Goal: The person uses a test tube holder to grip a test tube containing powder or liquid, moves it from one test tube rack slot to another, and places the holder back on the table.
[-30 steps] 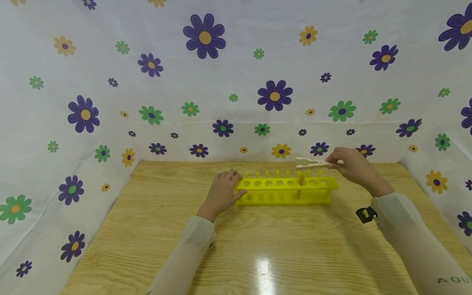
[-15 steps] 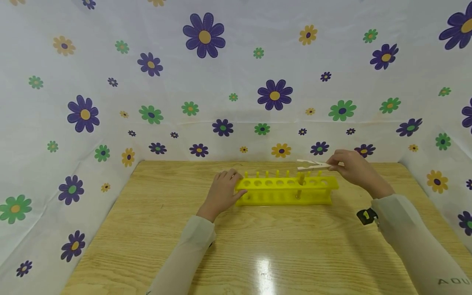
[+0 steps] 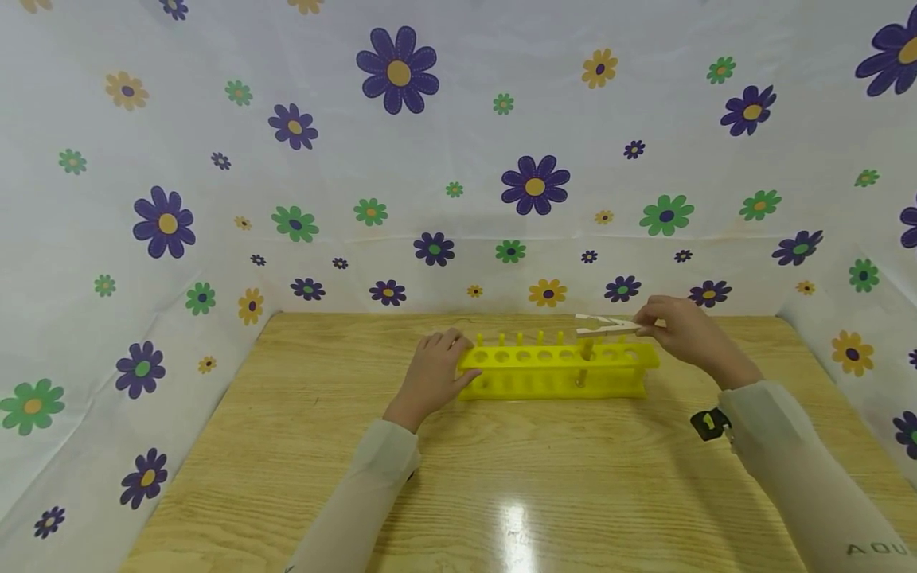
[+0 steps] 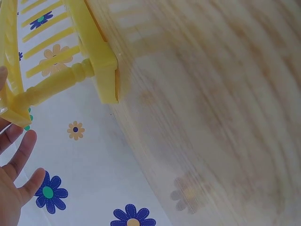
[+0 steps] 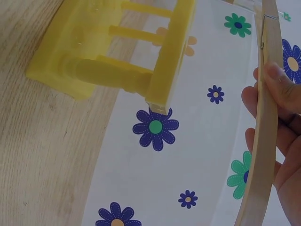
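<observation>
At its left end, a yellow test tube rack [image 3: 552, 383] is gripped by my left hand [image 3: 430, 374], thumb in front and fingers on top. In the left wrist view one fingertip touches the rack's corner [image 4: 13, 113] while other fingers stand apart from it. A single test tube [image 3: 582, 374] stands upright in a hole right of the rack's middle. My right hand [image 3: 677, 322] pinches a wooden test tube clamp [image 3: 609, 325], level just above the rack, its jaws pointing left near the tube's top. In the right wrist view the clamp [image 5: 267, 113] has a wire spring; its jaw ends are cut off.
The rack stands toward the back of a wood-grain table [image 3: 458, 493]. A white flower-printed sheet [image 3: 458, 143] rises behind and at both sides. A row of yellow pegs [image 3: 540, 337] sticks up along the rack's back.
My right hand and the clamp have come down slightly, closer to the rack's top. The left hand, rack and test tube have stayed in place.
</observation>
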Demonstrator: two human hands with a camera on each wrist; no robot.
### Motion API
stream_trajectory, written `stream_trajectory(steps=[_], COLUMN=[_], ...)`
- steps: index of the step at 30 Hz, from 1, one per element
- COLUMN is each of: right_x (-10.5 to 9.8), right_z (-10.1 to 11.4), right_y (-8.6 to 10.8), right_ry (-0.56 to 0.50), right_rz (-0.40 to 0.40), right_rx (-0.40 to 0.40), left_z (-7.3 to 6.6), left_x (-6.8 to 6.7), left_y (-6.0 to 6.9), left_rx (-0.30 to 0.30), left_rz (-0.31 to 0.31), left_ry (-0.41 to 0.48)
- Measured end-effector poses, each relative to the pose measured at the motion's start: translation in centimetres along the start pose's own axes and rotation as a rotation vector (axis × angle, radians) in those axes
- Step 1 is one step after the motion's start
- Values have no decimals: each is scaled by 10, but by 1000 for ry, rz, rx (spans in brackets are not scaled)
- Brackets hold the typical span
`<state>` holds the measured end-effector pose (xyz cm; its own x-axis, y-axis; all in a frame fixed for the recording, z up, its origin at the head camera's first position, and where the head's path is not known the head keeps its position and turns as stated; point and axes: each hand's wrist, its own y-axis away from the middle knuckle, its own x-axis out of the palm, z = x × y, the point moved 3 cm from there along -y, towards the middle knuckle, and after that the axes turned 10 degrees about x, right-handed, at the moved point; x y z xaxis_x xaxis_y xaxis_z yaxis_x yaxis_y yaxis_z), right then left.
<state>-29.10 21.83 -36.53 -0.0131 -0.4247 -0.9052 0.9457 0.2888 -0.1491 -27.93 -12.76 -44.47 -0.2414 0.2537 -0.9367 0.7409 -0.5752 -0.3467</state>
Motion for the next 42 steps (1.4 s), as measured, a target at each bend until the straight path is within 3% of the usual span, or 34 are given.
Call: stream_trajectory(steps=[12,42], right_x=[6,27], right_z=[-3,-15], right_y=[0,6], right_ry=[4,27], right_rz=[14,7], right_rx=[20,15], left_z=[0,0], left_x=[0,1], left_y=[0,1], left_rx=[11,5], left_rz=[-29,-32], left_ry=[11,21])
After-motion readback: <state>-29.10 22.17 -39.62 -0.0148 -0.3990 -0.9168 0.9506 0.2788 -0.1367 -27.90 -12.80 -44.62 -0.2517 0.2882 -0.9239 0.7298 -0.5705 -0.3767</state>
